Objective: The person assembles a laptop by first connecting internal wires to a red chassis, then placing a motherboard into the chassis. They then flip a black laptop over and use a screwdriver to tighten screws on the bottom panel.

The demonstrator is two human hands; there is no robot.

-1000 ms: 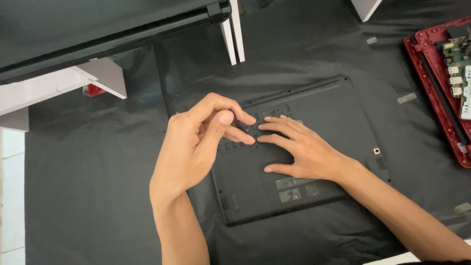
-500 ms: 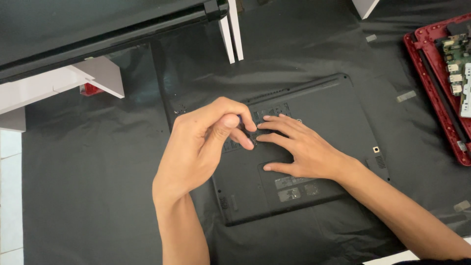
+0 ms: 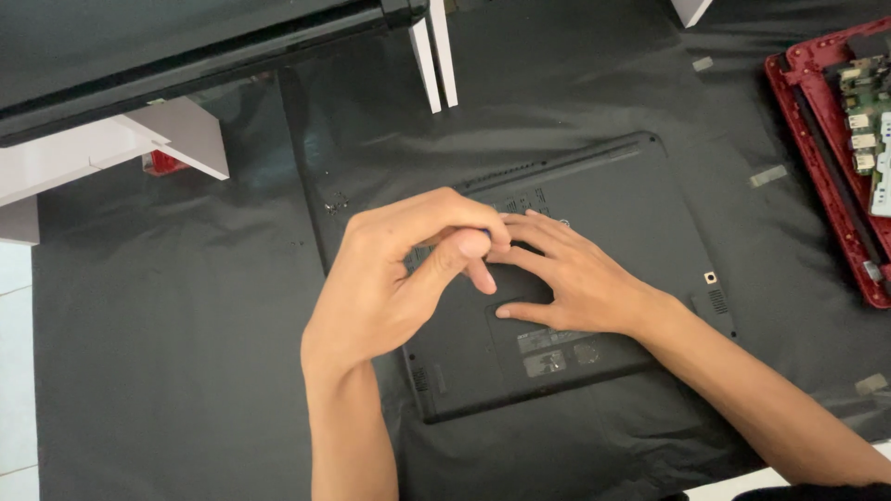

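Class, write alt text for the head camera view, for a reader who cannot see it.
Two bare hands work on the underside of a black laptop lying on a black sheet: the left hand pinches its fingertips together, the right hand rests flat. An opened red device lies at the right edge.

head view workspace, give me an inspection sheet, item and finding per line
surface: black sheet covers the table, with bits of tape on it
job's things: black laptop lies bottom up on the sheet, base cover on
clutter: red laptop shell with bare green board at the right edge; small red thing under a white stand
grips: left hand has its fingers pinched over the laptop base, anything held is hidden; right hand lies flat on the base
cables: nothing seen
surroundings: dark monitor on white stands at the top; white tile at the left edge
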